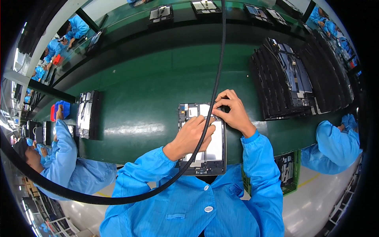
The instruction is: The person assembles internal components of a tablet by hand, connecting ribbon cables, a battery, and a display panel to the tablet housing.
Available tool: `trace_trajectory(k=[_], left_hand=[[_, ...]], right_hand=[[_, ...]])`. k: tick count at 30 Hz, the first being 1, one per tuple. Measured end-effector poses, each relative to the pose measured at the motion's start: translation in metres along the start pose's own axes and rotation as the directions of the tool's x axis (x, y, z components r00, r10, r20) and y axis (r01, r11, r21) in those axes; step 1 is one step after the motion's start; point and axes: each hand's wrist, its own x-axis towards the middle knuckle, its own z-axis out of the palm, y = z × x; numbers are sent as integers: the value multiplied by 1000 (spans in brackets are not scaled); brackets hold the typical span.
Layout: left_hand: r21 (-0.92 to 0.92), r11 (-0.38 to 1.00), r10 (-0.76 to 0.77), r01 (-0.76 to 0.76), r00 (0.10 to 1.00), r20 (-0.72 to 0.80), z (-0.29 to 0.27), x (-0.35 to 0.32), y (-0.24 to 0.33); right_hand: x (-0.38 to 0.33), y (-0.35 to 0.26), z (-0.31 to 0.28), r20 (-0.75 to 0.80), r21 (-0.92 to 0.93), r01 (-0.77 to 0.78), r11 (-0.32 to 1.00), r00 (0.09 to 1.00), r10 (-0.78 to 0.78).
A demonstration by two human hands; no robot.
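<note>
Green bench (150,98), hands-covered tablet chassis (202,158) (lower edge hidden)

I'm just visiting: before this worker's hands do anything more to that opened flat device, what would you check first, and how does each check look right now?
1. Opened tablet-like device lies flat on the green work surface: partly ok; its near end overhangs the edge.
2. Left hand rests on the device's middle: ok.
3. Right hand has fingertips at the device's upper edge: ok.
4. What the fingertips pinch: cannot tell, too small.
5. Black cable hangs across the view and over the device: not ok, it hides part of the work.
6. Stack of black panels stands apart from the hands, to the right: ok.
</note>
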Motion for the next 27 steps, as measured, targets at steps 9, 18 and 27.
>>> trace_trajectory(k=[9,18,27], left_hand=[[-9,1000,8,-8,1000,-23,2,1,-1],[-67,998,-3,1,1000,-31,-1,7,-9],[-88,996,-28,22,998,-64,0,4,-7]], right_hand=[[3,3,5,-21,35,-30,999,999,31],[2,13,2,40,61,-40,997,998,38],[-3,0,-19,308,165,-142,976,948,86]])
